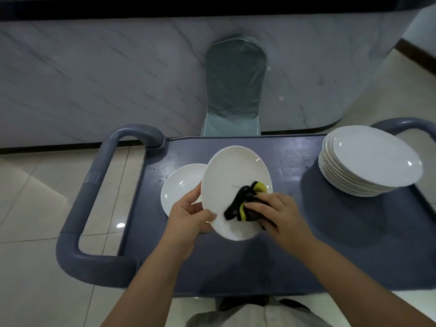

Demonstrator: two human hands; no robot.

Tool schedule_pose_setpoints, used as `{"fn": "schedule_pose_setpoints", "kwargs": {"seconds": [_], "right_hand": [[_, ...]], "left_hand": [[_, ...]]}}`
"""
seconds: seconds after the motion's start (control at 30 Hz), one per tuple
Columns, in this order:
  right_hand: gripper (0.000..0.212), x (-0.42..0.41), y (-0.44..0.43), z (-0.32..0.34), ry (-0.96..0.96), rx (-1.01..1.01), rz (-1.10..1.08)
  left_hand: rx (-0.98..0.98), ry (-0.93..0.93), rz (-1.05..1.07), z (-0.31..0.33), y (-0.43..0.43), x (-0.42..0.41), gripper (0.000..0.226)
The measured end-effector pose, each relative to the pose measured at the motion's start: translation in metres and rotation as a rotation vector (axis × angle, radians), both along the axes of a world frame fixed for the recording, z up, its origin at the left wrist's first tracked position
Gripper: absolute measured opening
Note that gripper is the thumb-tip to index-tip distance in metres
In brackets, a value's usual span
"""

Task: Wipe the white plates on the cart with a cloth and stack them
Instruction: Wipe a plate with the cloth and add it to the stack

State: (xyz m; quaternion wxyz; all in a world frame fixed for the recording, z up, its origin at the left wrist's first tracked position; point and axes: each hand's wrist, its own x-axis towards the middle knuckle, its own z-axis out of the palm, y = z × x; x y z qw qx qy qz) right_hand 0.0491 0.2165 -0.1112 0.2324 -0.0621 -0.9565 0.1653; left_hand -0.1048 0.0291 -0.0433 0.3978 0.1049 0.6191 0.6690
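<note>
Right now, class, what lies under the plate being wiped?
Another white plate rests on the cart, partly beneath the held plate. Its right side is covered, so anything there is hidden.

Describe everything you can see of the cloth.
The cloth is black with yellow parts, soft-looking fabric, bunched into a wad with a black fold trailing left. It lies on the lower right face of the tilted white plate, and the right hand grips it from above. Fingers hide part of it.
</note>
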Motion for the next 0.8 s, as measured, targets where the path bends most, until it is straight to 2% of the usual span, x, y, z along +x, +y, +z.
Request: {"fn": "schedule_pose_setpoints", "kwargs": {"seconds": [0.13,0.2,0.33,0.4,0.47,0.5,0.53,0.63,0.7,0.8], "right_hand": [[0.04,0.014,0.046,0.035,0.03,-0.103,-0.058],[0.041,0.014,0.059,0.065,0.055,-0.201,-0.029],[0.043,-0.011,0.054,0.118,0.053,-0.402,0.039],[0.051,-0.03,0.038,0.127,-0.043,-0.393,0.088],[0.072,-0.041,0.029,0.12,-0.111,-0.258,0.058],[0.074,-0.041,0.03,0.112,-0.082,-0.264,0.011],[0.069,-0.035,0.032,0.107,-0.036,-0.374,-0.066],[0.052,-0.008,0.04,0.091,0.04,-0.793,-0.297],[0.046,-0.004,0.034,0.085,0.12,-0.893,-0.349],[0.035,-0.018,0.025,0.106,0.358,-0.849,-0.337]], "left_hand": [[-0.067,0.17,0.075,0.011,0.007,-0.012,0.042],[-0.108,0.346,0.091,0.016,0.018,-0.012,0.026],[-0.212,0.747,-0.019,0.025,0.043,0.0,0.021],[-0.258,1.002,-0.076,0.026,0.052,0.004,0.018],[-0.245,1.173,-0.074,0.028,0.056,0.003,0.02],[-0.206,1.203,-0.053,0.03,0.055,0.003,0.02],[-0.164,1.177,-0.012,0.034,0.052,0.003,0.018],[-0.031,0.891,0.19,0.047,0.04,-0.003,0.027],[0.044,0.844,0.234,0.055,0.038,-0.007,0.029],[0.01,0.866,0.169,0.06,0.047,-0.009,0.035]]}}
